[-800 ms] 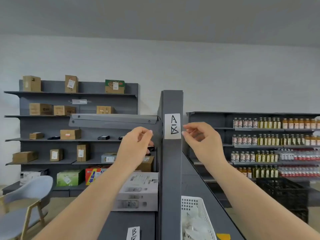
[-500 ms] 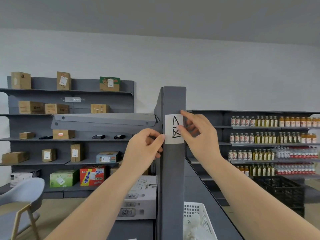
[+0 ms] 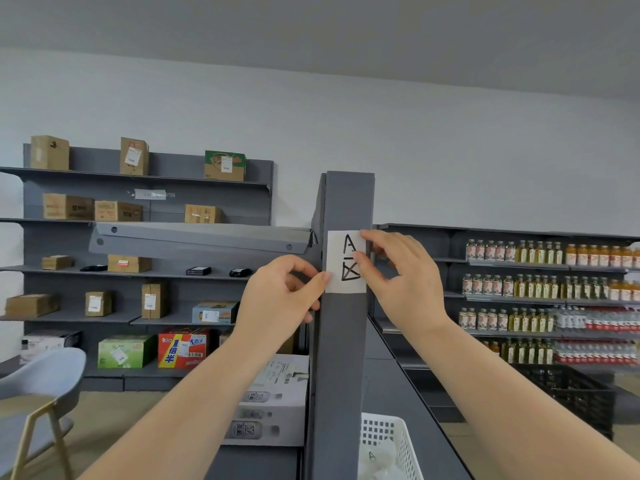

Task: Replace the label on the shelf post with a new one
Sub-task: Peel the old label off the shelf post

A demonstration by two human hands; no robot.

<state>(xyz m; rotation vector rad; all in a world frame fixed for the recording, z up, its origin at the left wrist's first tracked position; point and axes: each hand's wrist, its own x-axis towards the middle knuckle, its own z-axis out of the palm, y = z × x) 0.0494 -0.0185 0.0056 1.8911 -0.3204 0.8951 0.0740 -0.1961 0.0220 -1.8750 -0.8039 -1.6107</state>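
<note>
A grey shelf post [image 3: 346, 358] stands upright in the middle, with a white label [image 3: 344, 263] stuck flat on its front face near the top, hand-marked "A" over a second character. The right hand [image 3: 403, 282] rests its spread fingertips on the label's right edge and top corner. The left hand [image 3: 277, 301] pinches at the label's lower left edge. Below, a white basket [image 3: 398, 441] sits right of the post.

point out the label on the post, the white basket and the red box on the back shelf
label [image 3: 346, 261], head view, white paper between the two written characters
white basket [image 3: 398, 434], head view, perforated side wall
red box [image 3: 183, 348], head view, printed front face
</note>
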